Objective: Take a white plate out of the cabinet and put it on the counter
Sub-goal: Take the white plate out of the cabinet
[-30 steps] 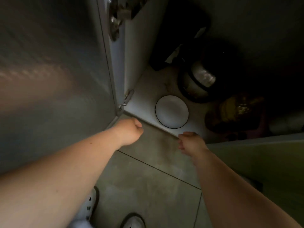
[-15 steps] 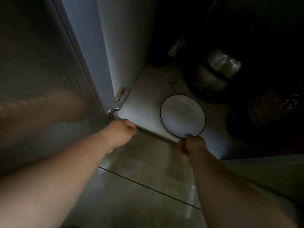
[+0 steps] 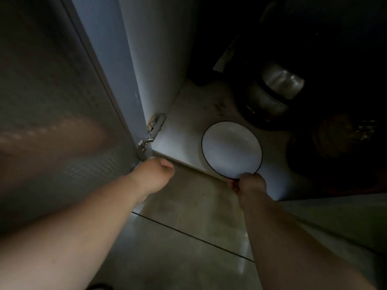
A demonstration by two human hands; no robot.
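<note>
Since a second ago, right hand (image 3: 250, 183) has reached the round white black-rimmed plate (image 3: 231, 150) and pinches its near edge. Plate lies flat on the cabinet shelf (image 3: 184, 122). Left hand (image 3: 155, 172) curled, empty. Lift and transfer to surface remain.

We see the plate (image 3: 231, 150) on the cabinet floor (image 3: 184, 126), near its front edge. A pot (image 3: 270, 95) sits behind it. The open door (image 3: 52, 105) stands left.
</note>
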